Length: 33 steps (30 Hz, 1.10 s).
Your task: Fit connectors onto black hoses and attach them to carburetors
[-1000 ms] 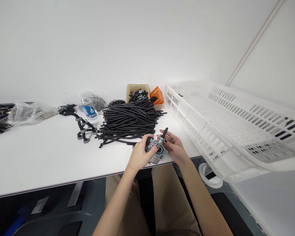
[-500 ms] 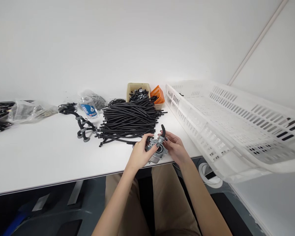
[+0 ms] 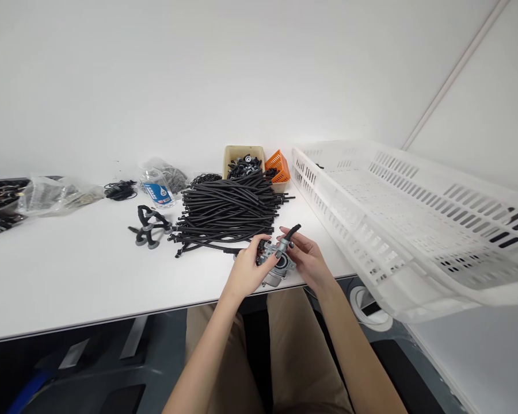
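My left hand is closed around a silver carburetor just above the table's front edge. A grey cap sits at the carburetor's top, with a black rubber boot sticking out of it and tilted to the right. My right hand grips this cap from the right side, its fingers partly hidden behind it. Beyond both hands lies a wide pile of black hoses. Left of the pile, several black bent boots with grey caps stand grouped on the table.
A large white slotted crate occupies the right side. Behind the hoses are a beige bin of small parts and an orange basket. Clear plastic bags, a blue-labelled clear container and black rings lie toward the back left.
The rubber boot on the carburetor has swung from nearly upright to leaning right. One boot in the left group has tipped over and dropped lower. Both hands stay nearly in place.
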{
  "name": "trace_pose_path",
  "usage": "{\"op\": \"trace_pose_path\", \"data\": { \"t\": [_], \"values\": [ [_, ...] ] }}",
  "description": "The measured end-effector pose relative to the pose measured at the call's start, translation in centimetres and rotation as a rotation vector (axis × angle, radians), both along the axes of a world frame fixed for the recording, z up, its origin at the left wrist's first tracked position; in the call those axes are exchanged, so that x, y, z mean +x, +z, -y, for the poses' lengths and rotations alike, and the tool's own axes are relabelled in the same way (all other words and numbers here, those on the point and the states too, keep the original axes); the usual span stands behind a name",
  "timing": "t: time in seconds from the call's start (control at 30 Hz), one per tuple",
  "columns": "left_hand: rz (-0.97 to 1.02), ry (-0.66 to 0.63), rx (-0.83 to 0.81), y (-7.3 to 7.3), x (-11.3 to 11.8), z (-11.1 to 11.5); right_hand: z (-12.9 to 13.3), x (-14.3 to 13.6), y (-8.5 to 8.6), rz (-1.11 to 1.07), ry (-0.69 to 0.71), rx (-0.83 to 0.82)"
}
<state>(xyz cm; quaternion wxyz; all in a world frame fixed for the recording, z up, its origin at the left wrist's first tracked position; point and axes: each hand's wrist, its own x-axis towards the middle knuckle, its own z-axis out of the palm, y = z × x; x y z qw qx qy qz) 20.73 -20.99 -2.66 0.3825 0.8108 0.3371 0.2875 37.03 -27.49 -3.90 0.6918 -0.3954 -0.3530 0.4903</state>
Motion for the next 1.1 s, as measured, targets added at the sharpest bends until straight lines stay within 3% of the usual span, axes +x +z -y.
{"op": "trace_pose_path", "data": {
  "t": [0.6, 1.1],
  "values": [
    [0.041, 0.0, -0.037, -0.2, -0.17, 0.2, 0.14, 0.25, -0.57, 0.02, 0.029, -0.01],
    [0.034, 0.001, -0.025, -0.15, -0.06, 0.16, -0.21, 0.11, -0.49, -0.016, -0.039, -0.044]
  ]
}}
